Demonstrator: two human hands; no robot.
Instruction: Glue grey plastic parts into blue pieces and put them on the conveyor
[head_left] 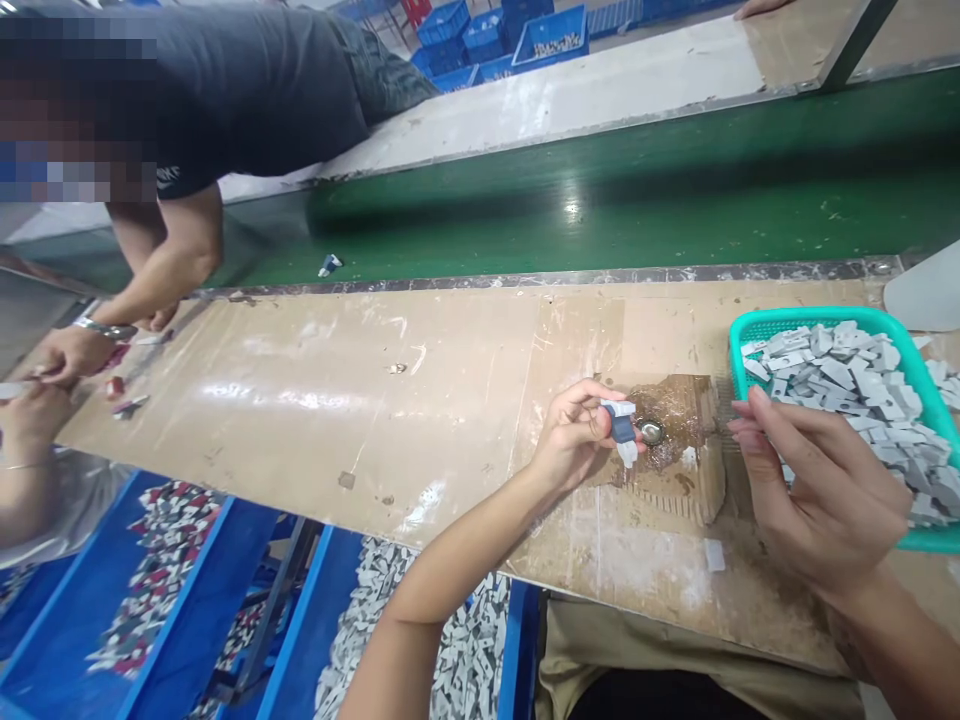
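Observation:
My left hand [574, 435] pinches a small dark blue and white plastic part [622, 428] above the worktable. Just right of that part, a small round metal dish [650, 432] rests on a wet, stained piece of cardboard [694, 480]. My right hand [817, 480] is raised beside the near left side of a green basket [814, 316] filled with pale grey plastic pieces [855, 375]. Its thumb and fingertips are close together; whatever lies between them, if anything, is too small to make out.
A green conveyor belt [525, 220] runs behind the table [450, 400], carrying one small part [329, 265]. Blue bins [322, 590] of pieces stand below at left. Another person's forearm [169, 260] and a further person's hand [34, 410] are at the far left.

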